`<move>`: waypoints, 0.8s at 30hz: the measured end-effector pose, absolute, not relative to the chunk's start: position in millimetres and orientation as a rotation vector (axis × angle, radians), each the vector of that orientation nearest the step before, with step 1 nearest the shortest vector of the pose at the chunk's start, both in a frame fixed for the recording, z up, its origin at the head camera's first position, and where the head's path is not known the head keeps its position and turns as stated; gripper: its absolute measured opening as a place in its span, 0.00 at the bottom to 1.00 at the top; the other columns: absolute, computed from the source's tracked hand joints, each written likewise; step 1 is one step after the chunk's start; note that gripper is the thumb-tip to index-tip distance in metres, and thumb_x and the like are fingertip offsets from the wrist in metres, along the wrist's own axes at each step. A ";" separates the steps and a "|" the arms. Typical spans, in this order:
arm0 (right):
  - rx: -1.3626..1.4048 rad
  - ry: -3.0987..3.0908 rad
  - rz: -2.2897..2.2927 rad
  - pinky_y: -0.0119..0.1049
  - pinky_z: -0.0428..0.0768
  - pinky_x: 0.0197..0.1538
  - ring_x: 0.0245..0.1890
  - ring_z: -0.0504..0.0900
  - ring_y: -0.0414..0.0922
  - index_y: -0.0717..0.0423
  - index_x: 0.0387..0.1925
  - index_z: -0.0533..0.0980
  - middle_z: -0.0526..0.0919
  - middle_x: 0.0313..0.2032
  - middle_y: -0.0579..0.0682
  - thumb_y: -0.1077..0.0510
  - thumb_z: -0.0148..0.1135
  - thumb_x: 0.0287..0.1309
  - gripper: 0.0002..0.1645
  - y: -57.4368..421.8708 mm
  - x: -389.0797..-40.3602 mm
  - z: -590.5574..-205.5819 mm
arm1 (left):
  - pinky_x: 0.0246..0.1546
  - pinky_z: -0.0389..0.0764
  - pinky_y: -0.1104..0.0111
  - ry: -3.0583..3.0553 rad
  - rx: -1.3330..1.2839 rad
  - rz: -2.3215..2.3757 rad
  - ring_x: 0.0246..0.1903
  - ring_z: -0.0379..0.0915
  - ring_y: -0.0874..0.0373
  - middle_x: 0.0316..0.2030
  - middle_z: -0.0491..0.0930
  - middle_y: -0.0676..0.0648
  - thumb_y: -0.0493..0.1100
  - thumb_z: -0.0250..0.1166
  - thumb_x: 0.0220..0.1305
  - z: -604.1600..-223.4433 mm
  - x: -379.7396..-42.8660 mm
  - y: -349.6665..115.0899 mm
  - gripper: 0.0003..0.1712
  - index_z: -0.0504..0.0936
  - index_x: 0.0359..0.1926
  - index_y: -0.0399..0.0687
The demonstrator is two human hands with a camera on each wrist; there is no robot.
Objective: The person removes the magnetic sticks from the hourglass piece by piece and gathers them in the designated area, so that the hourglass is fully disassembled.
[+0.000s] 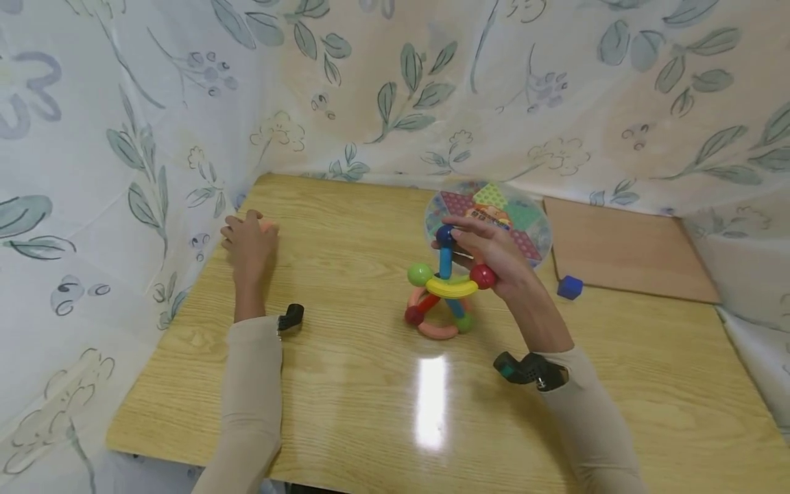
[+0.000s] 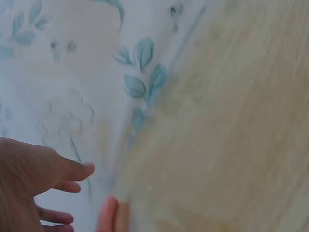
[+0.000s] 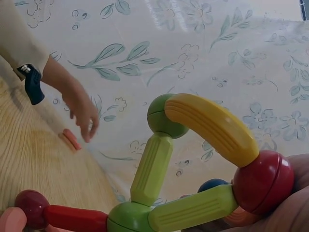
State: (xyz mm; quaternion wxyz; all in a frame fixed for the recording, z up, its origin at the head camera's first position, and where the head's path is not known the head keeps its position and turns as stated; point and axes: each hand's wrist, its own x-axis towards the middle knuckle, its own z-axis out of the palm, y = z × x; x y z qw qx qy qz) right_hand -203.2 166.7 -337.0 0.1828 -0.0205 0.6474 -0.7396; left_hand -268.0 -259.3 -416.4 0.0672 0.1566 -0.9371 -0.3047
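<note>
A toy frame of magnetic balls and rods (image 1: 453,287) stands on the table, with a pink curved base and a yellow curved rod (image 3: 212,126) higher up. Around its upper part, my right hand (image 1: 498,255) holds it, fingers by the dark blue ball (image 1: 446,235) and palm against the red ball (image 3: 263,181). At the table's left edge, my left hand (image 1: 249,237) reaches over a small pink-orange rod (image 3: 72,138). In the left wrist view its fingers are spread loosely, with a gap between thumb and rod (image 2: 108,215).
Behind the toy frame lies a round clear plastic piece with a colourful print (image 1: 524,214). A brown board (image 1: 629,250) is at the back right, a small blue block (image 1: 570,287) at its front edge. Floral cloth (image 1: 395,89) hangs behind and left of the table (image 1: 345,384).
</note>
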 end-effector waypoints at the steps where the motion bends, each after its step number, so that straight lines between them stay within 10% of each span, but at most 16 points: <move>1: -0.062 1.829 -2.088 0.34 0.85 0.58 0.52 0.89 0.45 0.49 0.59 0.78 0.90 0.43 0.44 0.57 0.56 0.77 0.14 166.5 -203.1 -337.6 | 0.66 0.58 0.32 -2.833 0.435 -0.927 0.68 0.53 0.22 0.69 0.56 0.21 0.52 0.58 0.77 -411.5 -268.9 -254.5 0.33 0.67 0.72 0.37; 11: -0.076 1.858 -2.089 0.35 0.85 0.58 0.51 0.90 0.44 0.52 0.63 0.77 0.88 0.45 0.45 0.58 0.54 0.78 0.17 167.5 -202.9 -339.3 | 0.65 0.75 0.40 -2.995 -0.961 -1.215 0.70 0.69 0.38 0.75 0.61 0.37 0.67 0.67 0.68 -345.9 -253.1 -152.0 0.48 0.61 0.80 0.55; 18: -0.069 1.913 -2.051 0.49 0.77 0.71 0.55 0.87 0.45 0.55 0.66 0.75 0.82 0.52 0.47 0.56 0.52 0.79 0.20 168.3 -203.7 -340.1 | 0.59 0.83 0.52 -2.968 -1.529 -1.157 0.56 0.80 0.49 0.62 0.73 0.43 0.83 0.61 0.54 -319.5 -215.4 -103.2 0.58 0.67 0.77 0.57; 24: -0.059 1.905 -2.055 0.42 0.82 0.66 0.53 0.89 0.44 0.50 0.61 0.77 0.85 0.48 0.45 0.56 0.54 0.79 0.16 167.2 -204.4 -337.9 | 0.48 0.87 0.66 -2.805 -1.704 -1.154 0.50 0.78 0.54 0.54 0.77 0.44 0.62 0.68 0.65 -314.0 -202.9 -87.5 0.38 0.76 0.70 0.49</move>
